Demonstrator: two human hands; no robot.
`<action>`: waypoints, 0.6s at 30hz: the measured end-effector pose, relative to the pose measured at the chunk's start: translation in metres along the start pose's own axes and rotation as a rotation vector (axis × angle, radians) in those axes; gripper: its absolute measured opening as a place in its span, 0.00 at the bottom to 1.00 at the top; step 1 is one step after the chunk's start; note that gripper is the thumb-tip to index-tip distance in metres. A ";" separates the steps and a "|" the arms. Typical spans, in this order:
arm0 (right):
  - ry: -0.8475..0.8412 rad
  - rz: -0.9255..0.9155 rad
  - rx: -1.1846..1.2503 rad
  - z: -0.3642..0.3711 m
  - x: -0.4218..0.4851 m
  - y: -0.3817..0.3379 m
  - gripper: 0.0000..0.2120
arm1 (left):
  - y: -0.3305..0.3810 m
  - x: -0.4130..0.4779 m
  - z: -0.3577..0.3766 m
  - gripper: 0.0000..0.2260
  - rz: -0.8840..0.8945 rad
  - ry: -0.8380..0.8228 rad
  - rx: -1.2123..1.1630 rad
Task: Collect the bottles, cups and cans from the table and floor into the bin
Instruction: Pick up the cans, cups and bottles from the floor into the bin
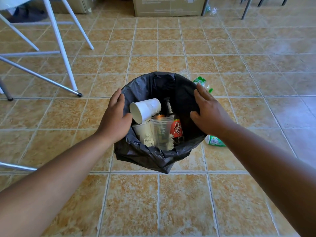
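A bin [159, 156] lined with a black bag stands on the tiled floor. Inside lie a white paper cup [145, 109], a clear plastic cup [161, 132], a cream cup [142, 133] and a dark bottle with a red label [176, 129]. My left hand [115, 117] holds the bin's left rim, thumb inside and fingers outside. On the right rim, my right hand [208, 112] holds the same way. A crushed green bottle [200, 81] lies on the floor just behind the bin's right side. A green and white can [214, 141] lies on the floor beside the bin, partly under my right wrist.
White metal legs [59, 48] of a folding table or chair stand at the left. A cardboard box [168, 6] sits at the far wall, with dark metal legs [246, 7] to its right. Crumpled clear plastic [185, 72] shows behind the bin.
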State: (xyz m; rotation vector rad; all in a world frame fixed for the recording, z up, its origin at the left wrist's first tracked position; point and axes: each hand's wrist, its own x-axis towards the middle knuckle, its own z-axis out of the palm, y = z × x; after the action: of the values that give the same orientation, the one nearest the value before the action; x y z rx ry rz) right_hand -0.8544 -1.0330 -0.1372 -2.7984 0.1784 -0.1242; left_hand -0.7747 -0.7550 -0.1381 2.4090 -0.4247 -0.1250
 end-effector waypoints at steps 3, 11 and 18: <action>-0.010 0.011 0.039 -0.006 -0.006 0.001 0.33 | 0.002 0.000 0.001 0.30 0.014 0.010 0.022; 0.030 0.031 0.025 -0.021 -0.021 0.025 0.25 | 0.015 -0.006 0.027 0.34 0.063 -0.026 0.061; 0.149 0.049 0.250 -0.026 -0.018 0.054 0.24 | 0.021 -0.006 0.023 0.45 0.095 -0.041 0.322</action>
State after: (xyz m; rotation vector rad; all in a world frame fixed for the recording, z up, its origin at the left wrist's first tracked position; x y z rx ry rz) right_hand -0.8807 -1.0897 -0.1325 -2.5340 0.2491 -0.3203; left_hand -0.7901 -0.7823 -0.1418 2.6984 -0.6172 -0.0682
